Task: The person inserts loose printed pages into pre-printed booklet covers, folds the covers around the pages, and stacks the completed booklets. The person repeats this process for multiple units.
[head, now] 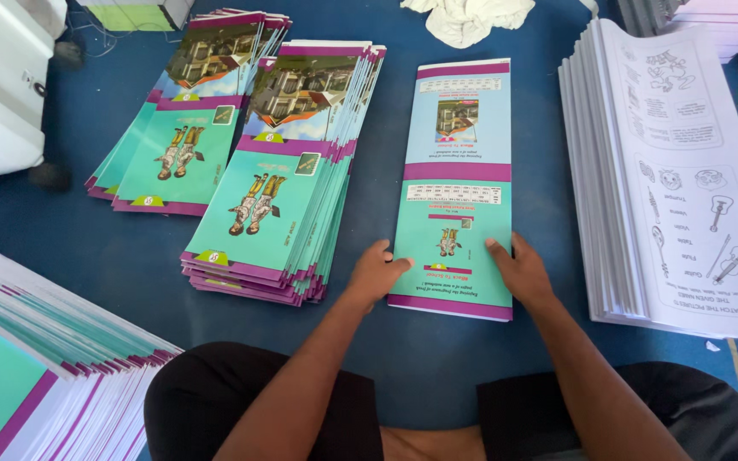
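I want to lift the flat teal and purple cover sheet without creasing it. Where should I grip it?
Probably by both long side edges near the bottom end. The cover sheet lies flat and long on the blue surface, and the left hand and right hand already rest at its two near corners.

The cover (454,183) and the cover stacks (279,171) are glossy printed paper. The page stack (685,171) is matt white paper, the floor (113,239) smooth blue, the rag (469,17) crumpled cloth.

Bare forearms, no sleeves; black trousers (215,384).
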